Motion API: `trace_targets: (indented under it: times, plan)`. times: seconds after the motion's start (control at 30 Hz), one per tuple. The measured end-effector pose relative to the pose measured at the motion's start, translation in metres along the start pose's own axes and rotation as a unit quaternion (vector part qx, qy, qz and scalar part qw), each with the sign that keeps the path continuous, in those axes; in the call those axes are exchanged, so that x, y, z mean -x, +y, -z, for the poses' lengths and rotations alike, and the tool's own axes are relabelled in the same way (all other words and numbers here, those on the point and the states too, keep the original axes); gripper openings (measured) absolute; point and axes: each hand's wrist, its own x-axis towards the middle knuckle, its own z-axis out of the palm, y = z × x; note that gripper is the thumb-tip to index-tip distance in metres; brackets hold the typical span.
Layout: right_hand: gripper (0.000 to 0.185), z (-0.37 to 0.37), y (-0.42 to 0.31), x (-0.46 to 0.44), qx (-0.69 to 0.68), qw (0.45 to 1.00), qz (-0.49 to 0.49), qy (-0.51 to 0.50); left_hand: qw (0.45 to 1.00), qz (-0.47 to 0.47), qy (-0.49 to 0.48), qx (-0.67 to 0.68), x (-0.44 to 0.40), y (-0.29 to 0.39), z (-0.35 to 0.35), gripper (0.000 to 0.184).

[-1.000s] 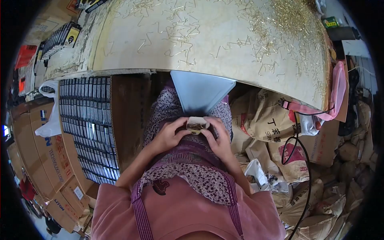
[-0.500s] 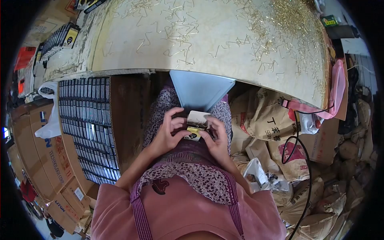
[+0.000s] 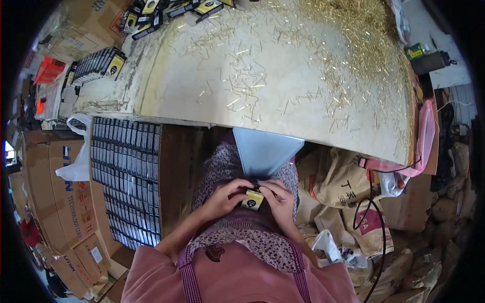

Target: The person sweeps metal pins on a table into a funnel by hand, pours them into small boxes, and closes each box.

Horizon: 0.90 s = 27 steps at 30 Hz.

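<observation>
A small yellow-and-black cardboard box [image 3: 252, 200] is in front of my lap, its yellow face toward me. My left hand [image 3: 228, 194] grips it from the left, fingertips at the top end. From the other side my right hand [image 3: 279, 198] holds it too, with thumb and fingers at the same top end. Its lid flap looks folded down, partly hidden by my fingers. Just beyond the hands, a light blue tray [image 3: 265, 151] slopes from the table edge to my lap. Gold-coloured bent wire pieces [image 3: 247, 76] lie scattered on the table [image 3: 192, 108].
On my left stands a carton packed with rows of small dark boxes [image 3: 126, 177], a white plastic bag [image 3: 76, 164] beside it. More yellow-and-black boxes [image 3: 146, 17] lie at the table's far left. Paper sacks [image 3: 348, 177] and a black cable [image 3: 386, 222] are on the right.
The box's raised white flap has gone down, and my fingers have come together over its top end. My view has tilted, so the table and tray appear lower.
</observation>
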Motion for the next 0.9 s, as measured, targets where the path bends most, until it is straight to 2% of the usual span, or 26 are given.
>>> trace_targets:
  times: [0.1, 0.3, 0.43, 0.47, 0.6, 0.63, 0.77, 0.83, 0.87, 0.9]
  plan:
    - [0.018, 0.0, -0.005, -0.001, -0.126, 0.976, -0.176, 0.026, 0.998, -0.012, -0.028, -0.057, 0.0, -0.001, -0.001, 0.025]
    - [0.015, 0.015, 0.008, -0.001, -0.056, 0.995, -0.061, -0.05, 0.998, -0.018, -0.03, -0.059, -0.001, -0.003, -0.007, 0.031]
    - [0.012, 0.021, 0.009, 0.004, -0.038, 0.987, -0.141, -0.07, 0.992, 0.091, 0.055, 0.07, 0.006, -0.002, -0.019, 0.043]
    - [0.012, 0.021, 0.008, 0.002, -0.038, 0.987, -0.136, -0.08, 0.992, 0.089, 0.065, 0.069, 0.005, -0.003, -0.018, 0.043]
    - [0.012, 0.018, 0.006, -0.004, 0.07, 0.986, 0.003, -0.154, 0.993, -0.023, -0.057, -0.104, 0.006, -0.015, -0.015, 0.056]
    - [0.012, 0.018, 0.008, -0.004, 0.068, 0.984, 0.008, -0.162, 0.993, -0.023, -0.048, -0.107, 0.007, -0.015, -0.015, 0.056]
    - [0.014, 0.026, 0.019, -0.001, -0.005, 0.993, -0.004, -0.121, 0.997, 0.052, 0.054, -0.009, 0.007, -0.017, -0.027, 0.056]
    - [0.018, 0.026, 0.004, -0.01, 0.052, 0.99, 0.086, -0.104, 0.993, 0.057, 0.101, -0.022, 0.004, 0.004, -0.02, 0.044]
    - [0.018, 0.025, -0.005, -0.019, 0.052, 0.989, 0.087, -0.108, 0.965, -0.148, 0.147, -0.159, 0.0, 0.011, 0.0, 0.029]
    - [0.021, 0.023, -0.015, -0.03, 0.13, 0.975, 0.174, -0.05, 0.948, -0.126, 0.218, -0.195, -0.007, 0.024, 0.023, 0.025]
